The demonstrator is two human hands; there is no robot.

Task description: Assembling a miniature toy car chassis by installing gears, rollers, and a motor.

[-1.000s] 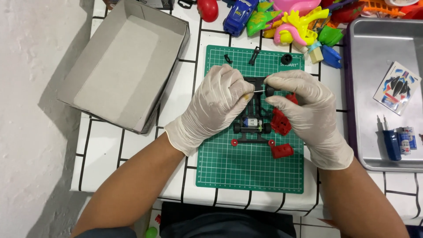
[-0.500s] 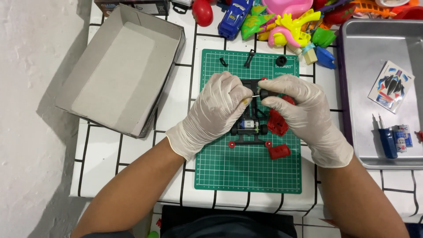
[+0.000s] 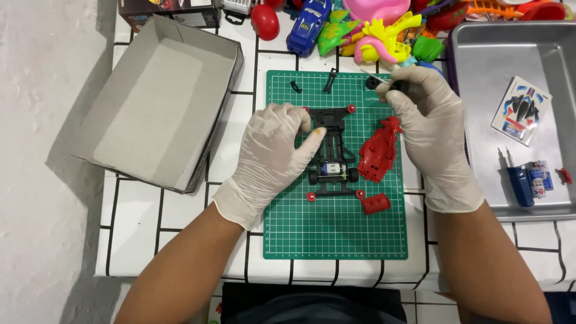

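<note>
A black toy car chassis with red rollers lies on the green cutting mat. My gloved left hand grips its left side, thumb on the frame. My gloved right hand is at the mat's far right corner, shut on a small screwdriver whose thin tip points left. A red car body shell lies between the chassis and my right hand. A small red part sits just below it. Two small black parts lie at the mat's far edge.
An open grey cardboard box stands at the left. At the right, a metal tray holds a sticker sheet, a blue tool and small bits. Colourful plastic toys crowd the back edge.
My right hand has lifted off the chassis and moved up and right with the screwdriver. My left hand stays on the chassis.
</note>
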